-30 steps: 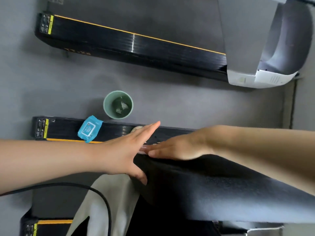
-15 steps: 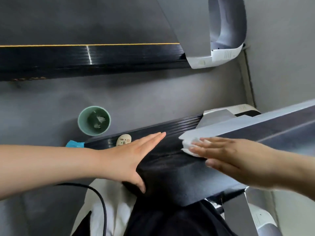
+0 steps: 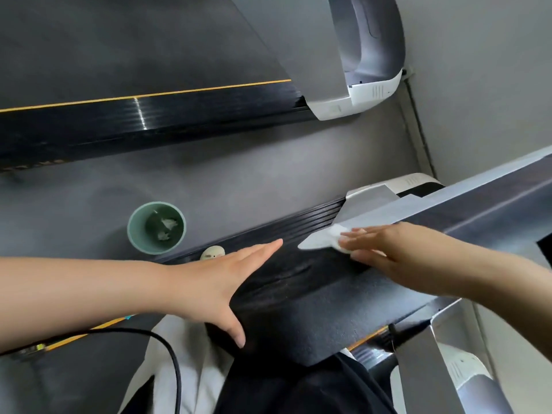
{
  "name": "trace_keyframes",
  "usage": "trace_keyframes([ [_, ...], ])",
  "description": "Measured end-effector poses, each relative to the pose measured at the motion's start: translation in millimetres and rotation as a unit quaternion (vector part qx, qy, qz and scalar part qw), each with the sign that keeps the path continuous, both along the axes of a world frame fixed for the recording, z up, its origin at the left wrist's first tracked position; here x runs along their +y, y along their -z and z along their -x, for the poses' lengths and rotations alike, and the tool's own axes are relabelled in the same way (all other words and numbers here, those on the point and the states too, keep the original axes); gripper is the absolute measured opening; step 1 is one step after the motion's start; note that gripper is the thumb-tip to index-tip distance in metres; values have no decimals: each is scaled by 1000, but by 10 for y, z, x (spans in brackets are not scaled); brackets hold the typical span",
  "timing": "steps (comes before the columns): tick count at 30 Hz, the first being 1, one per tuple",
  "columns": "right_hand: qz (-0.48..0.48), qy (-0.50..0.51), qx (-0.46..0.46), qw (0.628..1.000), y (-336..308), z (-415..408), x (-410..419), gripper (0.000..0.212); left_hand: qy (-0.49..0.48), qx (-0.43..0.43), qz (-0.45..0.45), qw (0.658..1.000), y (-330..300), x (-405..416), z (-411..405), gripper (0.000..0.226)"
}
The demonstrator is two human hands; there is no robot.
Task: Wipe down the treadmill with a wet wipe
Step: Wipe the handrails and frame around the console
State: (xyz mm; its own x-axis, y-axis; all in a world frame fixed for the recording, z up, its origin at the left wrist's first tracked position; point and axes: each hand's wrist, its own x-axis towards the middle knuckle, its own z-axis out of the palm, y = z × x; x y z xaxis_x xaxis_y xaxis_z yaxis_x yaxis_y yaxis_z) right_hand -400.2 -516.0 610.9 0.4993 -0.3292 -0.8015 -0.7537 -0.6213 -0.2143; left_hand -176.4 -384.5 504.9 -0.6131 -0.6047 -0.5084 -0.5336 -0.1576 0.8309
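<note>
The treadmill's dark padded handrail [image 3: 313,312] runs across the lower middle, and its grey upright arm [image 3: 448,204] rises to the right. My right hand [image 3: 385,246] lies flat on a white wet wipe [image 3: 339,237], pressing it where the grey arm meets the dark rail. Only the wipe's left edge shows from under my fingers. My left hand [image 3: 221,282] rests flat on the rail's left end, fingers straight and thumb hooked over the near edge, holding nothing.
A green cup [image 3: 156,228] with crumpled scraps inside stands on the grey floor. A small pale object [image 3: 212,252] sits on the black ribbed side rail [image 3: 298,225]. A second treadmill [image 3: 149,115] lies beyond. A black cable [image 3: 173,363] crosses my clothing.
The view has swung right along the treadmill. My right hand with the wipe has slid right, from beside the left hand to the grey arm. The blue wipe pack has left view.
</note>
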Motion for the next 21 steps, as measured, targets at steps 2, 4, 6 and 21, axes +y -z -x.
trace_keyframes([
  [2,-63,39,-72,995,-4,-131,117,30,0,2,-2,1000,37,9,6,130],
  [4,-59,56,-83,993,15,-167,53,24,3,6,-3,1000,86,11,6,132],
  [6,16,57,-118,991,53,-117,-85,31,14,13,-18,1000,128,6,9,132],
  [21,-120,-88,61,987,250,-657,424,42,-24,-23,-121,992,204,111,-3,135],
])
